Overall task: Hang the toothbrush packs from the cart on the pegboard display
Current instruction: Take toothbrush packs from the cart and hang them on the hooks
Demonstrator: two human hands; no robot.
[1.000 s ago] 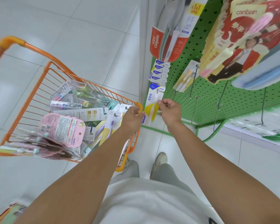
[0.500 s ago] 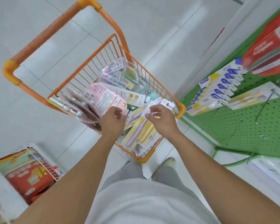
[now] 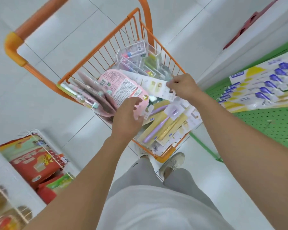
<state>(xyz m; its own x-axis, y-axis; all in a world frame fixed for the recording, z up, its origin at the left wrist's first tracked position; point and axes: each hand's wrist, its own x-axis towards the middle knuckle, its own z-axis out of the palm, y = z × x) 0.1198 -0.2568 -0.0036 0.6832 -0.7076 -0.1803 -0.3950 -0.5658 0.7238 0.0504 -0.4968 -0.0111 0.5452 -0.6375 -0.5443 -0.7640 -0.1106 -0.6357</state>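
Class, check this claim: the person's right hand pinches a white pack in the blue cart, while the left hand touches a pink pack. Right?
Not quite: the head view shows the cart is orange. The right hand pinches the white pack, and the left hand touches the pink pack.

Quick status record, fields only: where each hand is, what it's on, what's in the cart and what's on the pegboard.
left hand: left hand over the cart, fingers touching the pink pack
right hand: right hand pinches the end of a long white pack
cart: orange cart holding many packs, among them a purple toothbrush pack and clear cases
pegboard: green pegboard to the right, a row of blue-and-white packs already hanging
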